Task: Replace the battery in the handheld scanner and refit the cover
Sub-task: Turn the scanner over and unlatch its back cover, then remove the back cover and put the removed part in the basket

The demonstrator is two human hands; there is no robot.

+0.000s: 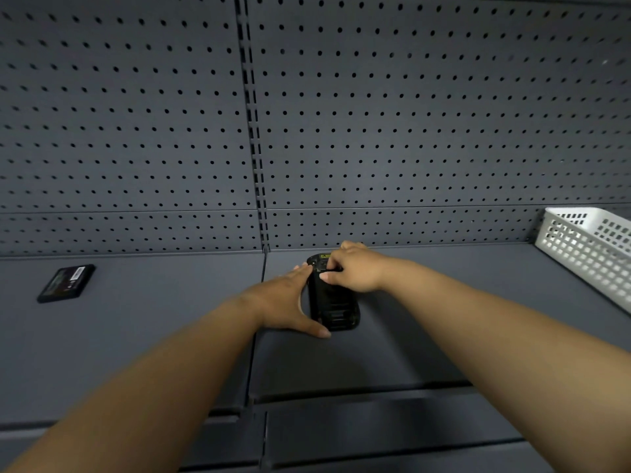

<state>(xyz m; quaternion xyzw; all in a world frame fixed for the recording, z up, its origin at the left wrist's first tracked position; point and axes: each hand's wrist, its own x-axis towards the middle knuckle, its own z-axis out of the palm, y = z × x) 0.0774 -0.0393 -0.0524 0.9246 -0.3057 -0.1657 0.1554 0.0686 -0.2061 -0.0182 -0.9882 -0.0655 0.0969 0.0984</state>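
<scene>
A black handheld scanner (336,307) lies back side up on the dark grey shelf (426,336), its long axis pointing away from me. My left hand (288,302) rests against its left side, thumb at the near end and fingers along the edge. My right hand (355,269) covers the far end, fingertips pressing near a yellow label there. A flat black battery (66,283) with a label lies alone on the shelf at the far left, apart from both hands. Whether the cover is seated on the scanner is hidden by my fingers.
A white plastic lattice basket (594,247) stands at the right edge of the shelf. A grey pegboard wall (375,114) rises behind the shelf. A seam (261,302) divides the shelf into two panels. Lower shelf edges show near the bottom.
</scene>
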